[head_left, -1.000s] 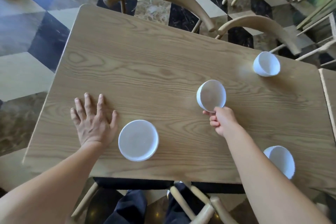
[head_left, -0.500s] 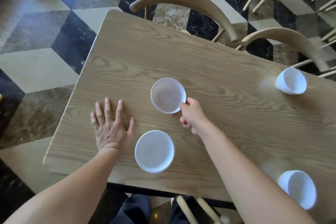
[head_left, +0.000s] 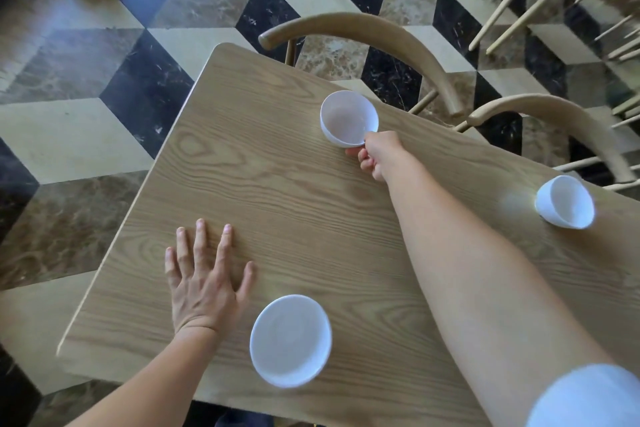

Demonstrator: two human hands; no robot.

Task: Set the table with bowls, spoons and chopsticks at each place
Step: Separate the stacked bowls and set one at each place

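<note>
white and smooth, the bowl [head_left: 348,121] i hold is plain inside and out, its mouth tipped a little towards me. my right hand [head_left: 379,154] pinches its near rim with curled fingers at the far edge of the wooden table [head_left: 294,204], just in front of a curved-back chair [head_left: 363,33]; i cannot tell whether its base touches the wood. my left hand [head_left: 204,282] lies flat on the table, fingers straight and spread, holding nothing. just beside it sits a second white bowl [head_left: 290,340]. a third bowl [head_left: 564,206] stands near the far right edge, and a fourth bowl [head_left: 585,399] shows at the bottom right corner, partly cut off.
</note>
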